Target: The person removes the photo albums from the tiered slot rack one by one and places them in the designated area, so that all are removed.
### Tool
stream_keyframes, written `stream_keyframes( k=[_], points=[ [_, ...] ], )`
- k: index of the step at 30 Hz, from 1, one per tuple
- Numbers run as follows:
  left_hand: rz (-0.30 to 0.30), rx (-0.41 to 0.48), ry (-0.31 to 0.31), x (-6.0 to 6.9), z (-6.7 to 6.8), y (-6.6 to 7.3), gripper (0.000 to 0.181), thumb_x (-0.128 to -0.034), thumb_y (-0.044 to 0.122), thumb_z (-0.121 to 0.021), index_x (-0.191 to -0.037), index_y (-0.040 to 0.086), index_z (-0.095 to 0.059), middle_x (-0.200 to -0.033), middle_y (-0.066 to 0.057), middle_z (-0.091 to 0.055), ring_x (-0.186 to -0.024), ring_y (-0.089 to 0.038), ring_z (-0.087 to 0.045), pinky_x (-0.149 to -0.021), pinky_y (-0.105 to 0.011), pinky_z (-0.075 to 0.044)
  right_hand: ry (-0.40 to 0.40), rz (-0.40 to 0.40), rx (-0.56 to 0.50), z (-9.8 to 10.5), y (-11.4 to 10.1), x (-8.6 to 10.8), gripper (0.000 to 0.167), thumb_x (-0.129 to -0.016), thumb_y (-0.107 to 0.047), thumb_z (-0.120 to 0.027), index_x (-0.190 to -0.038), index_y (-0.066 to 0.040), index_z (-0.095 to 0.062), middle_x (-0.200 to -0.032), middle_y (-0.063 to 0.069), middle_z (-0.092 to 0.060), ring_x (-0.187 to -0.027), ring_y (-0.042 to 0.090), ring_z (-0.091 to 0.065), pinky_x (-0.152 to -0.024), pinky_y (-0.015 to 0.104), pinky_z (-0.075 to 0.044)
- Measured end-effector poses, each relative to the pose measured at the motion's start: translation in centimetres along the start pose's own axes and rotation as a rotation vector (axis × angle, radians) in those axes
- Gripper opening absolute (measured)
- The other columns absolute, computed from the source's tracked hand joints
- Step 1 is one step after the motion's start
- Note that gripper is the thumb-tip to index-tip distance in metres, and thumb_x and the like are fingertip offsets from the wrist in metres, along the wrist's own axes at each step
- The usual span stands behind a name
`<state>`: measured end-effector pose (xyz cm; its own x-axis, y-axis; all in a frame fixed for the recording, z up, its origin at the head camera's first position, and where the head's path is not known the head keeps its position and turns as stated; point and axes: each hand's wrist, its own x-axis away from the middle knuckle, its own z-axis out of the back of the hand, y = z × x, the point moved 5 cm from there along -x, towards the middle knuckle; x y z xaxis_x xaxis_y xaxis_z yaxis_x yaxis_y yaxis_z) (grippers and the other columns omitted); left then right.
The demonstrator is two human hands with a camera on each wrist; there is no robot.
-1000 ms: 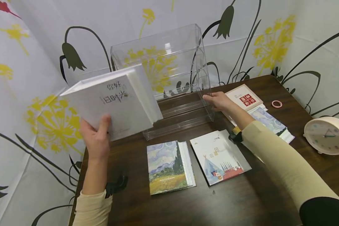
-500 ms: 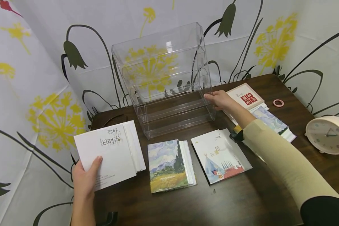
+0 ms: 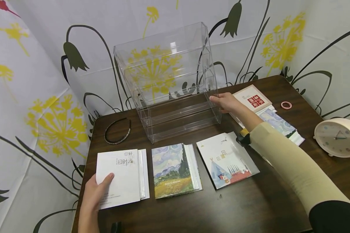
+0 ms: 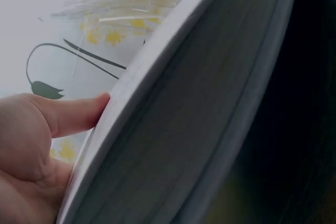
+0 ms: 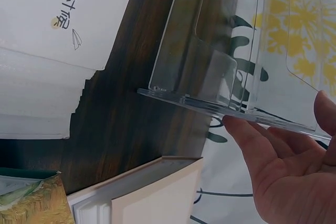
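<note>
My left hand (image 3: 91,195) grips a white photo album (image 3: 121,186) at its left edge, thumb on the cover, fingers hidden beneath. The album is at the table's front left; I cannot tell whether all of it touches the table. In the left wrist view, the thumb presses the cover near the thick page edges. My right hand (image 3: 228,103) holds the right side of a clear tiered display rack (image 3: 182,131), which stands at the back. From the right wrist view, fingers lie against the outside of its side panel and the thumb reaches over the edge.
A landscape-painted photo album (image 3: 172,174) and one with a tent picture (image 3: 221,165) lie in front of the rack. Several more albums, including a pink one (image 3: 248,97), sit at right. Nearby are a headband (image 3: 118,141), a pink ring (image 3: 286,105) and an alarm clock (image 3: 336,137).
The left hand has brought the white album down from beside the rack to the table's front left, uncovering the headband. The right hand has stayed on the rack.
</note>
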<state>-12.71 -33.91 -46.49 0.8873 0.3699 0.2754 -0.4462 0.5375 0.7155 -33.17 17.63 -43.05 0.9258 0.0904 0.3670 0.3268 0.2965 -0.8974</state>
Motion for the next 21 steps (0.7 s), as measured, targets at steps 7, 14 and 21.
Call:
stream_keyframes(
  k=[7, 14, 21],
  points=[
    [0.039, -0.027, -0.033, -1.0, -0.5, -0.8, 0.067, -0.0947, 0.036, -0.064, -0.133, -0.014, -0.042, -0.09, -0.015, -0.064, -0.061, -0.016, -0.063, -0.052, -0.031, -0.052, 0.01, -0.007, 0.002, 0.0, 0.1, -0.1, 0.057, -0.102, -0.034, -0.053, -0.143, 0.004, -0.045, -0.147, 0.023, -0.043, -0.135, 0.037, -0.041, -0.103, 0.051, -0.041],
    [0.107, 0.002, -0.06, -1.7, -0.8, -1.9, 0.067, -0.0945, 0.034, -0.064, -0.134, -0.015, -0.041, -0.084, -0.009, -0.064, -0.06, -0.017, -0.063, -0.051, -0.031, -0.051, 0.014, -0.013, 0.007, 0.0, 0.2, -0.2, 0.056, -0.102, -0.033, -0.053, -0.144, 0.003, -0.044, -0.147, 0.022, -0.043, -0.134, 0.035, -0.042, -0.102, 0.05, -0.042],
    [0.112, 0.018, -0.073, -1.8, -0.9, -2.1, 0.066, -0.0943, 0.034, -0.065, -0.132, -0.014, -0.042, -0.079, -0.007, -0.065, -0.058, -0.018, -0.064, -0.051, -0.032, -0.053, 0.026, -0.009, 0.027, 0.1, 0.0, 0.1, 0.054, -0.103, -0.033, -0.053, -0.142, 0.004, -0.046, -0.144, 0.023, -0.044, -0.132, 0.036, -0.044, -0.101, 0.049, -0.044]
  ],
)
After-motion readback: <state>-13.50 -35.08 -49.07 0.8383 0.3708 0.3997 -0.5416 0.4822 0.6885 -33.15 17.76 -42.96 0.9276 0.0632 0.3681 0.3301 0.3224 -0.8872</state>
